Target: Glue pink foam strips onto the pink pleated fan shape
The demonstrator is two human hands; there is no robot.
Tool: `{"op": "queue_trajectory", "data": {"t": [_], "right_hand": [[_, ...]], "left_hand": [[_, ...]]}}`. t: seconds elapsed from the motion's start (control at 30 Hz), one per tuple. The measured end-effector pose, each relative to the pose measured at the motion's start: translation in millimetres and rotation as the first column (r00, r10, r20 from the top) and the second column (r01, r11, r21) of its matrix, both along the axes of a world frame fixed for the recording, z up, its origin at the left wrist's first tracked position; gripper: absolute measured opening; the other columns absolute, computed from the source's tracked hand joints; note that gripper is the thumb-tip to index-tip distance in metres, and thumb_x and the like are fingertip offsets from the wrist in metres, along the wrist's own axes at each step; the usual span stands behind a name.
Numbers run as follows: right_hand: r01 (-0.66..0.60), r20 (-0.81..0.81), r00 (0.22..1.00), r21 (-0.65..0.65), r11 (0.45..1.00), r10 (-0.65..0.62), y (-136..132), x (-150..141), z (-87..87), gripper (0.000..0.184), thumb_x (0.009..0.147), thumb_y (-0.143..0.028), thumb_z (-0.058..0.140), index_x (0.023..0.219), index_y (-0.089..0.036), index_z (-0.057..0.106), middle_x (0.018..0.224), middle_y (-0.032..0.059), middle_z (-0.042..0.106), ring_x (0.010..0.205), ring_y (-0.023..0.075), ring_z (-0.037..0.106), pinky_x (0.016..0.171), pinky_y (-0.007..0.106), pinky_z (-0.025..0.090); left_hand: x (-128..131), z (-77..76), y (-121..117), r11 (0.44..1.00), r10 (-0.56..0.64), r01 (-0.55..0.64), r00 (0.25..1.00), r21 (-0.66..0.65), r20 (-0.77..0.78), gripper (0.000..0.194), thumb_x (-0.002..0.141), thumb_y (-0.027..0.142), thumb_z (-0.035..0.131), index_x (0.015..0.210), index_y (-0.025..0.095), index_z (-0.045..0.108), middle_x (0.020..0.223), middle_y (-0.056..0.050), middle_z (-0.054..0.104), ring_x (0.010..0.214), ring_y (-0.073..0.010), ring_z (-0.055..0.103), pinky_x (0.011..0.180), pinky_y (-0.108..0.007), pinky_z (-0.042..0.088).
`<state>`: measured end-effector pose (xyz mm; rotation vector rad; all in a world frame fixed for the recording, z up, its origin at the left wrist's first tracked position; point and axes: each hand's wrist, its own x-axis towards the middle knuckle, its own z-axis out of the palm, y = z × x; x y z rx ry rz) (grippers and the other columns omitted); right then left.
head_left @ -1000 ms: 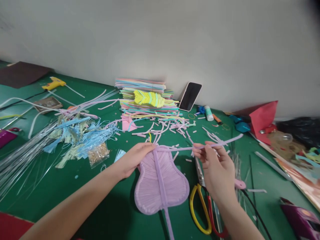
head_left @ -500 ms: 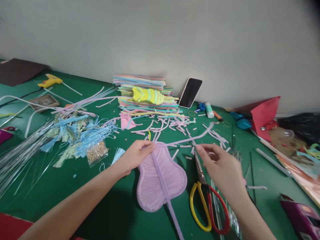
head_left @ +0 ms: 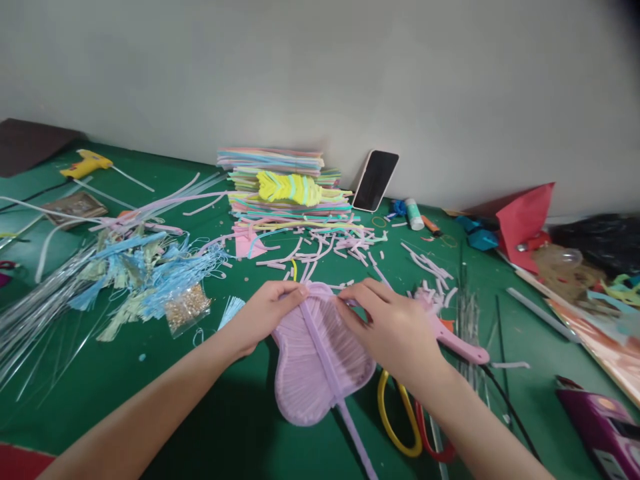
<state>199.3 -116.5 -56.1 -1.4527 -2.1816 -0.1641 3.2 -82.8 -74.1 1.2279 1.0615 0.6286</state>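
A lilac hand fan (head_left: 303, 373) with a pleated face, fuzzy rim and long stem lies in front of me, its stem pointing toward the bottom edge. My left hand (head_left: 277, 310) pinches the top of the fan between thumb and fingers. Close beside it, my right hand (head_left: 390, 320) is closed on a lilac pipe cleaner (head_left: 320, 291) at the fan's upper right rim; its fingers hide most of the strip. Scissors (head_left: 400, 417) with one yellow and one red handle loop lie under my right forearm, blades covered.
Stacked pipe cleaners (head_left: 273, 159) and a phone (head_left: 377, 180) stand by the wall. Tassels (head_left: 165, 267), a bead bag (head_left: 187, 308) and a yellow glue gun (head_left: 90, 163) lie left. At right are a pink-handled corded tool (head_left: 460, 343) and a purple box (head_left: 600, 420).
My right hand has moved left from above the scissors to the fan's top edge, bringing the loose pipe cleaner end down against the rim. The left hand keeps its hold.
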Motion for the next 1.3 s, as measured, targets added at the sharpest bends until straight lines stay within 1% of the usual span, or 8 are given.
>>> {"op": "queue_trajectory", "data": {"t": [0.27,0.47,0.67,0.73,0.83,1.03,1.2,1.3], "right_hand": [[0.183,-0.032,0.982,-0.042,0.982,-0.184,-4.5,-13.1,1.1,0.018,0.087,-0.026,0.054,0.072,-0.02,0.061,0.069,0.0017,0.067,0.059,0.0143,0.061,0.051,0.025,0.036],[0.231,-0.025,0.971,-0.169,0.958,-0.238,-6.1,-18.7,3.1,0.02,0.086,-0.028,0.057,0.067,-0.02,0.056,0.063,-0.001,0.063,0.055,0.0137,0.058,0.049,0.025,0.029],[0.258,0.018,0.966,-0.101,0.961,-0.257,-11.9,-27.7,2.3,0.024,0.086,-0.026,0.057,0.064,-0.018,0.054,0.059,-0.0001,0.061,0.052,0.0128,0.056,0.046,0.024,0.025],[0.259,0.047,0.965,-0.041,0.965,-0.257,-14.5,-30.6,1.1,0.025,0.088,-0.026,0.054,0.066,-0.017,0.055,0.06,0.0002,0.061,0.049,0.012,0.054,0.044,0.024,0.023],[0.245,0.111,0.962,0.059,0.968,-0.25,-17.9,-34.9,0.4,0.026,0.09,-0.025,0.051,0.065,-0.017,0.053,0.058,-0.0009,0.058,0.042,0.0101,0.048,0.042,0.025,0.021],[0.211,0.214,0.946,0.161,0.964,-0.242,-24.2,-37.8,-2.6,0.023,0.086,-0.02,0.056,0.063,-0.02,0.051,0.057,-0.0017,0.052,0.049,0.0123,0.05,0.048,0.026,0.028],[0.187,0.217,0.95,0.178,0.966,-0.224,-30.3,-34.8,-8.6,0.018,0.086,-0.016,0.057,0.068,-0.02,0.054,0.059,-0.0019,0.052,0.054,0.0135,0.051,0.052,0.027,0.032],[0.187,0.178,0.96,0.161,0.969,-0.215,-31.9,-34.3,-10.5,0.016,0.086,-0.016,0.057,0.07,-0.018,0.058,0.061,-0.0014,0.054,0.055,0.0134,0.052,0.051,0.027,0.033]], "left_hand": [[1.8,4.3,-6.1,0.999,-0.023,0.025,0.999,-0.043,0.032,0.031,0.084,0.045,0.057,0.083,0.016,0.066,0.071,0.001,0.058,0.066,-0.0144,0.05,0.061,-0.023,0.036],[1.7,10.1,-8.0,0.993,-0.048,0.063,0.988,0.102,-0.147,0.033,0.086,0.044,0.051,0.083,0.015,0.066,0.072,0.0,0.059,0.064,-0.0151,0.05,0.058,-0.024,0.037],[4.6,12.2,-9.2,0.967,-0.038,0.107,0.958,0.231,-0.285,0.033,0.089,0.04,0.046,0.07,0.016,0.058,0.065,0.003,0.047,0.064,-0.0129,0.042,0.057,-0.024,0.031],[4.3,10.5,-9.6,0.983,-0.021,0.06,0.976,0.174,-0.219,0.037,0.09,0.042,0.046,0.066,0.016,0.056,0.061,0.004,0.043,0.061,-0.0121,0.039,0.056,-0.024,0.03],[1.7,7.8,-8.5,0.999,-0.009,0.008,1.0,-0.033,-0.03,0.037,0.086,0.046,0.054,0.068,0.015,0.061,0.063,0.002,0.05,0.061,-0.0116,0.043,0.056,-0.023,0.032],[-2.1,9.3,-3.0,0.916,0.06,0.036,0.972,-0.4,0.225,0.024,0.074,0.034,0.075,0.076,0.01,0.072,0.071,-0.003,0.064,0.061,-0.0089,0.052,0.059,-0.019,0.039],[-0.6,10.9,-4.0,0.892,0.076,0.052,0.962,-0.45,0.262,0.024,0.075,0.033,0.073,0.075,0.009,0.072,0.069,-0.003,0.064,0.06,-0.0084,0.054,0.058,-0.018,0.041],[-1.2,9.7,-6.8,0.946,-0.035,0.089,0.984,-0.312,0.175,0.029,0.078,0.039,0.069,0.074,0.011,0.071,0.068,-0.002,0.063,0.061,-0.0106,0.054,0.059,-0.021,0.042]]}}
